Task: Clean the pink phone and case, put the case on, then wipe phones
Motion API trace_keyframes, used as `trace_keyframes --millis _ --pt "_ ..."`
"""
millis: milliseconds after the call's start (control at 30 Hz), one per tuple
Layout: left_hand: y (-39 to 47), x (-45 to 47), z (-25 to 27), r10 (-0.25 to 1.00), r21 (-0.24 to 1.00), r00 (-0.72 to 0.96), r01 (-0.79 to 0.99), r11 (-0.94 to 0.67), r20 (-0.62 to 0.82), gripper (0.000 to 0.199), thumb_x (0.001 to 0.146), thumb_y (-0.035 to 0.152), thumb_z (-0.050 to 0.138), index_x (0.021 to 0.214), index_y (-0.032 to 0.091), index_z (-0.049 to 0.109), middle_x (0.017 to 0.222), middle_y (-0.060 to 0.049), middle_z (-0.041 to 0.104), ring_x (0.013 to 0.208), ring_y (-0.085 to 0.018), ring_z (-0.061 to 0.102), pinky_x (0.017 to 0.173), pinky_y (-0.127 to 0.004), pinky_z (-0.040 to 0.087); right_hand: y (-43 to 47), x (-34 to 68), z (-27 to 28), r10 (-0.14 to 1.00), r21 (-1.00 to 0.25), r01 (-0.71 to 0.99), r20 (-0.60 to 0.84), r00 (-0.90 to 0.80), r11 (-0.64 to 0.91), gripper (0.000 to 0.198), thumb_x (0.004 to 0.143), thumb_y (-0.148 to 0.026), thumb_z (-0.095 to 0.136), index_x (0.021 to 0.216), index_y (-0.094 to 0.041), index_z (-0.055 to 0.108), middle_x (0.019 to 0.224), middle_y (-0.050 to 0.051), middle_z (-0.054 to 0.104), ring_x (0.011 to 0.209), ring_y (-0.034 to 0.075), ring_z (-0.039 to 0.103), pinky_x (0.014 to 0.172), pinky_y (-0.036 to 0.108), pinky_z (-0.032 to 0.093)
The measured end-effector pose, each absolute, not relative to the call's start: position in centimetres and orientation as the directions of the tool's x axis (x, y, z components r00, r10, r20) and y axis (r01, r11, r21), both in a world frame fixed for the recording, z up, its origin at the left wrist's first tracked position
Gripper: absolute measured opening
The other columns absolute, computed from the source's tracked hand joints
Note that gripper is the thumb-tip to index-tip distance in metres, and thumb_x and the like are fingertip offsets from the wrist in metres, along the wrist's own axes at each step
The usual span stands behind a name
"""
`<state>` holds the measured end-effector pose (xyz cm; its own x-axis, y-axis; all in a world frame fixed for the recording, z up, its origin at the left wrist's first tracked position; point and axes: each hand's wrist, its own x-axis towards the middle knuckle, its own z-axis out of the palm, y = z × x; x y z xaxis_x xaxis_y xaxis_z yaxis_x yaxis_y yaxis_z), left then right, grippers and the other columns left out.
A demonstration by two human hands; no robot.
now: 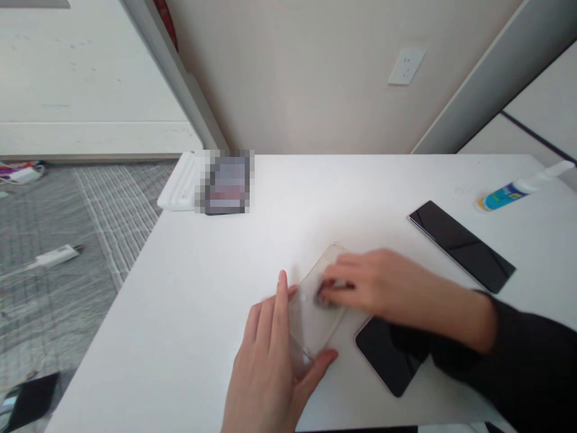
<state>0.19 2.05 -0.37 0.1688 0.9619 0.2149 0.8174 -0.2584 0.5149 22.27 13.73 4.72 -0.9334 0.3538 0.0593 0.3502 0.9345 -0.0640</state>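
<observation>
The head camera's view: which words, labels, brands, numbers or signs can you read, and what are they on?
None can be read.
White bottle: blue and yellow label, print too small and blurred to read.
Pixelated dark device: any text is unreadable.
Clear case: no lettering that I can make out.

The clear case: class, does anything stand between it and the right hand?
A small dark item, too blurred to name, appears between the right hand and the clear case. Nothing else visible stands between them; the nearer black phone lies off to the side.
</observation>
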Motion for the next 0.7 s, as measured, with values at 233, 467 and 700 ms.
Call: trace_keyframes --millis 233,467,700 --pt "2.3 0.3 -0.6 0.953 0.492 0.196 0.822 -0.287 0.229 0.093 0.098 0.054 0.058 0.165 0.015 0.008 0.134 -0.016 0.061 0.113 -0.030 0.059 0.091 -0.043 0.058 13.0 20.8 4.2 0.279 -0.116 0.268 0.085 -0.957 0.956 0.009 0.099 -0.019 0.063 0.092 -0.017 0.068 0.100 0.004 0.066 0.082 0.019 0.054 0.059 0.033 0.037" --pt "2.2 0.5 -0.4 0.948 0.450 0.220 0.840 -0.303 0.228 0.100 0.094 0.049 0.066 0.165 0.011 0.007 0.124 -0.018 0.061 0.105 -0.031 0.057 0.086 -0.047 0.059 11.0 19.1 3.5 0.367 -0.139 0.348 0.148 -0.918 0.927 0.004 0.097 -0.016 0.062 0.099 -0.014 0.064 0.094 0.004 0.067 0.077 0.020 0.056 0.055 0.034 0.039" --pt "2.1 0.8 -0.5 0.954 0.376 0.202 0.885 -0.274 0.221 0.115 0.083 0.052 0.079 0.164 0.010 0.009 0.121 -0.017 0.061 0.104 -0.032 0.057 0.085 -0.048 0.060 14.0 21.7 4.7 0.478 0.076 0.479 0.040 -0.878 0.874 0.011 0.093 -0.008 0.064 0.098 -0.017 0.063 0.104 0.006 0.068 0.088 0.023 0.061 0.057 0.032 0.040"
